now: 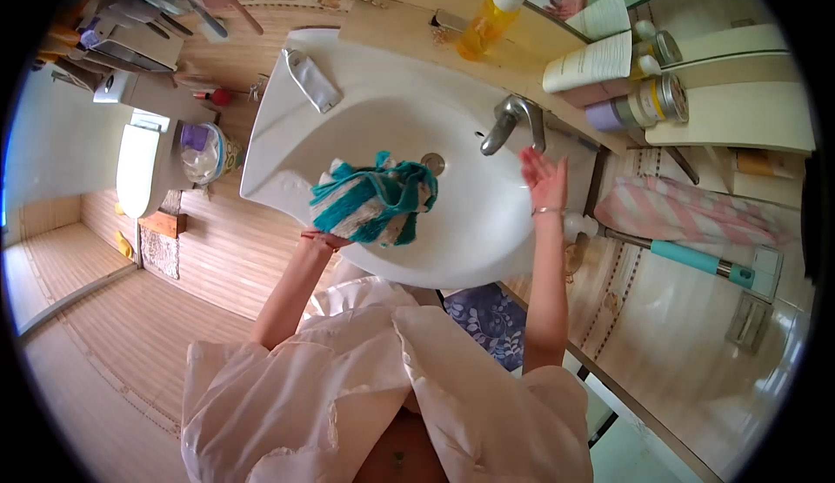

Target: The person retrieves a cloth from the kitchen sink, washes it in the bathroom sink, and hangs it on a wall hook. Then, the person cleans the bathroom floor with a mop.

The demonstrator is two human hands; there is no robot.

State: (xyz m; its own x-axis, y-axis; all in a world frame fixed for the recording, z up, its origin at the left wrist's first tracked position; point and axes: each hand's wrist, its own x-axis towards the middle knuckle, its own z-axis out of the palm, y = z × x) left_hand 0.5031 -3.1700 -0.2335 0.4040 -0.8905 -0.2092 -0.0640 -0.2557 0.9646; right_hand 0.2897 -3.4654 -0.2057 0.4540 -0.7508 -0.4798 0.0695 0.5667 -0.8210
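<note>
A bunched teal-and-white striped towel (370,200) rests on my left hand (332,239), over the near left side of the white sink (470,261). The cloth covers most of that hand's fingers. My right hand (546,180) is held palm up with its fingers stretched out, just below the metal faucet (513,124) at the sink's right side. Nothing lies in that palm. I cannot make out any water running. The drain (432,164) shows just right of the towel.
A white tube (311,81) lies on the sink's left rim. Behind stand a yellow pump bottle (491,22) and several toiletries (644,105). A pink striped towel (687,211) and a teal-handled tool (696,261) are at right. A toilet (139,170) and a bucket (228,154) stand left.
</note>
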